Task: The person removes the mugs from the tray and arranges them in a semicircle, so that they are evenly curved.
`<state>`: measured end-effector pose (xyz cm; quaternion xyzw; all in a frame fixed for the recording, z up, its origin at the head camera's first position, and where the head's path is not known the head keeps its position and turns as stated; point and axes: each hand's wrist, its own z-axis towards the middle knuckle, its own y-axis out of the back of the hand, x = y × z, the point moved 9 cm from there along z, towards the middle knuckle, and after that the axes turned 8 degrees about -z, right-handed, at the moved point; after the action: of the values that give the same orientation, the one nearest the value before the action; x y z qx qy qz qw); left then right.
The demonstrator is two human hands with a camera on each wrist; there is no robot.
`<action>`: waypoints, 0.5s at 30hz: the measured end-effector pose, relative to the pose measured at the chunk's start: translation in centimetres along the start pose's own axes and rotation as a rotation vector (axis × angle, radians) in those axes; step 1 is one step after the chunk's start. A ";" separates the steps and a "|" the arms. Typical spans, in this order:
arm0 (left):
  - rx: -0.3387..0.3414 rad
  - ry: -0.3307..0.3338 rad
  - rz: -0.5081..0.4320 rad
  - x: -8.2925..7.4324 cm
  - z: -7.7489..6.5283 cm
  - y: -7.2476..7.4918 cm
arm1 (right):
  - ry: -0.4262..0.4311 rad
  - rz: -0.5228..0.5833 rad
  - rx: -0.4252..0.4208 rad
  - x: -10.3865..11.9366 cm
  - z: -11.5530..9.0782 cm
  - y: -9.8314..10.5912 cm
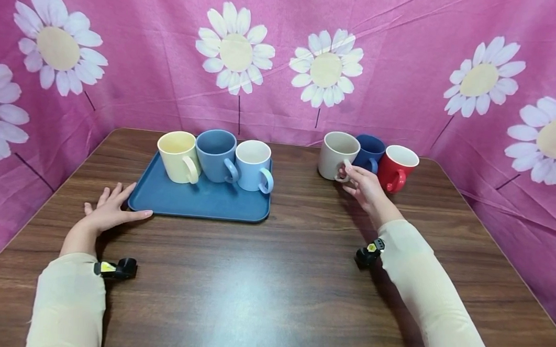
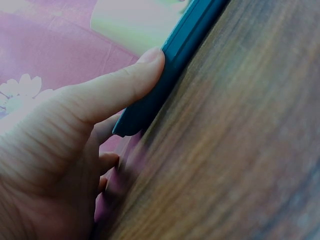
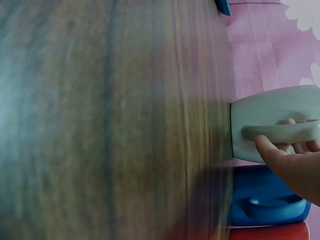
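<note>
The right hand [image 1: 366, 189] is pinching the handle of the grey mug [image 1: 331, 159], which is standing at the far right of the table [image 1: 310, 280]; the left hand [image 1: 108, 214], its fingers spreading, is touching the near left corner of the tray [image 1: 201, 205]; the tray is holding a yellow mug [image 1: 175, 162], a mid-blue mug [image 1: 212, 163] and a white-lined light-blue mug [image 1: 248, 173]; beside the grey mug, a dark blue mug [image 1: 365, 157] and a white-lined red mug [image 1: 389, 170] are standing.

From the table's [image 1: 321, 249] middle, the cloth [image 1: 276, 108] at twelve o'clock is showing white, yellow-centred daisies on pink; the table is showing dark grain on brown. Toward ten, the tray [image 1: 198, 203] is showing deep blue under the yellow mug [image 1: 174, 160], slate-blue mug [image 1: 214, 159] and light-blue mug [image 1: 249, 167]. Toward one, the grey mug [image 1: 332, 158] is leaning beige; toward two, the navy mug [image 1: 363, 158] is showing plain, the red mug [image 1: 390, 168] white inside. The sleeves [image 1: 70, 301] are showing cream.
</note>
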<state>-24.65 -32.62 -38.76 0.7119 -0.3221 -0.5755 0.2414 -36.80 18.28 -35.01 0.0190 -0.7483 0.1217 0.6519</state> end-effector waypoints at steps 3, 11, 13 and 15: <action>0.002 -0.001 0.000 -0.1 0.0 0.0 | 0.009 -0.032 -0.001 0.1 -0.4 0.1; 0.006 -0.001 -0.013 0.0 0.0 -0.1 | 0.010 -0.193 0.001 0.3 -1.2 0.4; 0.006 -0.002 -0.014 0.1 0.0 -0.1 | 0.021 -0.269 -0.004 0.4 -1.5 0.5; 0.005 -0.003 -0.015 0.1 0.1 -0.1 | 0.033 -0.334 -0.012 0.5 -1.7 0.5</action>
<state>-24.68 -32.67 -38.92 0.7140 -0.3187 -0.5775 0.2349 -35.32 19.20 -34.36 0.1373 -0.7246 0.0076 0.6753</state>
